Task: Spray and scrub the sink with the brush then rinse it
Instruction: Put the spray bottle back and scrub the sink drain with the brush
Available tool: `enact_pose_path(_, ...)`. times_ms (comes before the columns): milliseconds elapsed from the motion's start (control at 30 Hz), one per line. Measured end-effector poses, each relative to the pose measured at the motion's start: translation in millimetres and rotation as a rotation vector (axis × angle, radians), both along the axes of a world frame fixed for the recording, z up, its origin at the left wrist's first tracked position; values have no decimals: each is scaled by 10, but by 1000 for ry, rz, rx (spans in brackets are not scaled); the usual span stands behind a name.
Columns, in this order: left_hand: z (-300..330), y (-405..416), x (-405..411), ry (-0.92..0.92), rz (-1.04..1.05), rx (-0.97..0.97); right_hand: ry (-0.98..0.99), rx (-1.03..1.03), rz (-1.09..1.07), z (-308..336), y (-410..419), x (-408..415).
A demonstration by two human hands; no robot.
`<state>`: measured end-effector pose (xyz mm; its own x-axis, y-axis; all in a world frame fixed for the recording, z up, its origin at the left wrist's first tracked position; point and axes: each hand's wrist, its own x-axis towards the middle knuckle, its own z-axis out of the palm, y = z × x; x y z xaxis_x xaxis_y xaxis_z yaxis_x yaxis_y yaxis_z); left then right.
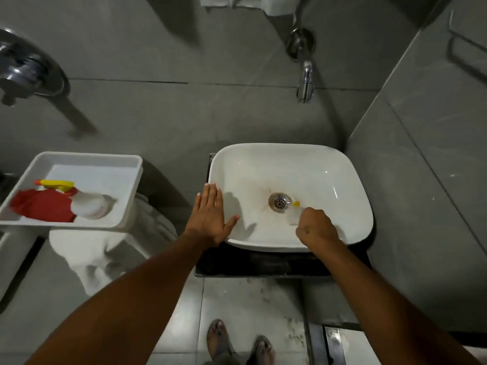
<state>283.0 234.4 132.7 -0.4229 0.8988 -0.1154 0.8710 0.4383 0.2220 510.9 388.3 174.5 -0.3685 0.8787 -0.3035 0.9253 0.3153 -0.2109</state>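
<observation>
Obs. 1: We see the white sink [329,164] below the head camera, a rounded rectangular basin on a dark counter [253,264]. Its metal drain [279,202] sits near the basin's middle.

Obs. 2: Our right hand [315,226] is inside the basin, fingers curled into a fist around a brush [295,212]. Only a pale, blurred body and a small yellow tip show past the knuckles, so we cannot make out its bristles. The yellow tip lies just beyond the hand, beside the drain on the drain's right side.

Obs. 3: Our left hand [210,217] is flat and spread, palm down, holding nothing. It rests on the sink's left rim, thumb reaching inward over the basin wall, fingers pointing away from us.

Obs. 4: Well to the left of the left hand stands a white tray [110,159]. In it lies a spray bottle [88,204] on its side, white body with a yellow trigger head, touching a red cloth [42,206].

Obs. 5: Beyond the right hand, up the grey tiled wall, a chrome tap [305,83] projects above the sink's far edge. No water stream is visible.

Obs. 6: Beneath both forearms, grey floor tiles and our sandalled feet [237,343] show.
</observation>
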Motion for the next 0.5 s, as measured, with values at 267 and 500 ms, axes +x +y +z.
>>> enact_pose_path(267,-29,-4,-33,35,-14,3,134,9,-2,-305,401,-470)
enact_pose_path(500,-80,3,-36,10,-14,43,225,-5,-246,-388,430,-561)
